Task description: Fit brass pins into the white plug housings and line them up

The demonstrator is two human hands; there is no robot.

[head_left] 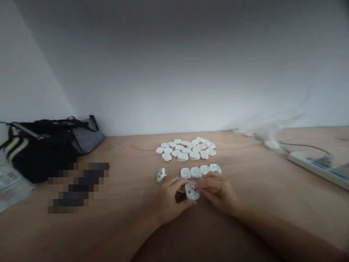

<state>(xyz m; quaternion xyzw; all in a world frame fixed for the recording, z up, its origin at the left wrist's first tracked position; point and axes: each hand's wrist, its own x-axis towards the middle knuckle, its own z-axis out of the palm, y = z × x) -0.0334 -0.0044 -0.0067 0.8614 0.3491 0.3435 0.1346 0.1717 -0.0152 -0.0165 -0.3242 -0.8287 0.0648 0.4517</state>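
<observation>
Left hand (170, 200) and right hand (218, 191) pinch together one white plug adapter (191, 191). Four more adapters (200, 171) lie in a row just above.

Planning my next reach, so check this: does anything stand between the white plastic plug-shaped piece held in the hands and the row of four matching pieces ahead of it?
Nothing stands on the direct line; only the wooden tabletop separates the white plastic plug-shaped piece from the row of four matching pieces. The right hand lies close below the row's end on that side.
</observation>
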